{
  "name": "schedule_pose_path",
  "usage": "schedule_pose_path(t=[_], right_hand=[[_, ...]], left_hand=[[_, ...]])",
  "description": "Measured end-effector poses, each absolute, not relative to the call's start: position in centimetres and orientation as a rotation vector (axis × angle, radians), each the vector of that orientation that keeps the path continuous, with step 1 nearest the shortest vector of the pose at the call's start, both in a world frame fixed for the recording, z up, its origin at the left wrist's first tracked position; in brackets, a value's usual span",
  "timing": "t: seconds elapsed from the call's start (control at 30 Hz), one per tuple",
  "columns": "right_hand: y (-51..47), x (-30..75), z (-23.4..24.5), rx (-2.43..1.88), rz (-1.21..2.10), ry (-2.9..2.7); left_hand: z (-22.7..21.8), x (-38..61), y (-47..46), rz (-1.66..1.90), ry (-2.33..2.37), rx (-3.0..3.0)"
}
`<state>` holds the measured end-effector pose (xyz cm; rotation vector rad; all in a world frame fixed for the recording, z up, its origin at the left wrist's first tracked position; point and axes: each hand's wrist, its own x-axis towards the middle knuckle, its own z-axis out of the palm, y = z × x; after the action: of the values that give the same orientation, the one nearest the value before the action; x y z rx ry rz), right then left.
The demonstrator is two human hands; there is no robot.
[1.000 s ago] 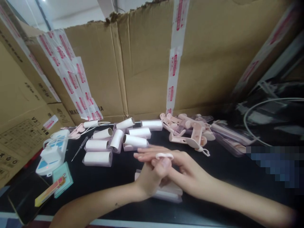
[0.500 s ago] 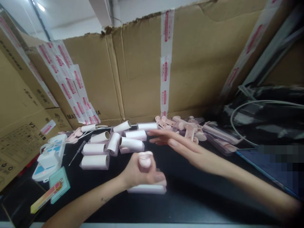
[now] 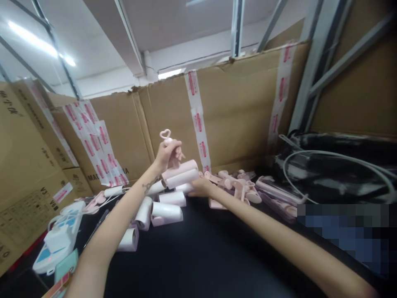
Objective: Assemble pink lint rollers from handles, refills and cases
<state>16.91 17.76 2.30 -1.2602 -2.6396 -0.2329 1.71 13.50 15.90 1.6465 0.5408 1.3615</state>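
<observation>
Raised in front of the cardboard, my left hand (image 3: pixel 168 155) is closed around the handle of a pink lint roller (image 3: pixel 182 177). Its heart-shaped loop sticks out above the fist, and the white roll with a pink cover hangs below. My right hand (image 3: pixel 202 187) reaches in among the pieces at the back, its fingers beside a white roll (image 3: pixel 184 188). Those fingers are blurred and partly hidden, so I cannot see if they grip it. More white rolls (image 3: pixel 167 210) in pinkish covers lie nearer, left of the middle.
Pink handle parts (image 3: pixel 238 186) are heaped at the back right, near a black bag (image 3: pixel 316 169) with a pale cable. On the left are a white power strip (image 3: pixel 58 236) and a teal card (image 3: pixel 66 265). Tall cardboard (image 3: pixel 161 120) walls off the black table (image 3: pixel 186 260) behind.
My left hand has lifted the lint roller up and away from the table front. My right hand has moved back among the rolls. The view has tilted upward.
</observation>
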Motion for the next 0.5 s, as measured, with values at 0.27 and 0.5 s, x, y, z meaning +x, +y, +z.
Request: schedule_pose_path(t=[0.27,0.5], right_hand=[[14.9,17.6,1.9,-1.316,-0.325,-2.711],[14.5,18.6,2.7,-1.266,-0.206,-2.747]], left_hand=[[11.7,3.7,23.0,1.158,0.871,1.827],[7.2,3.3,24.7,1.039,1.053,1.974]])
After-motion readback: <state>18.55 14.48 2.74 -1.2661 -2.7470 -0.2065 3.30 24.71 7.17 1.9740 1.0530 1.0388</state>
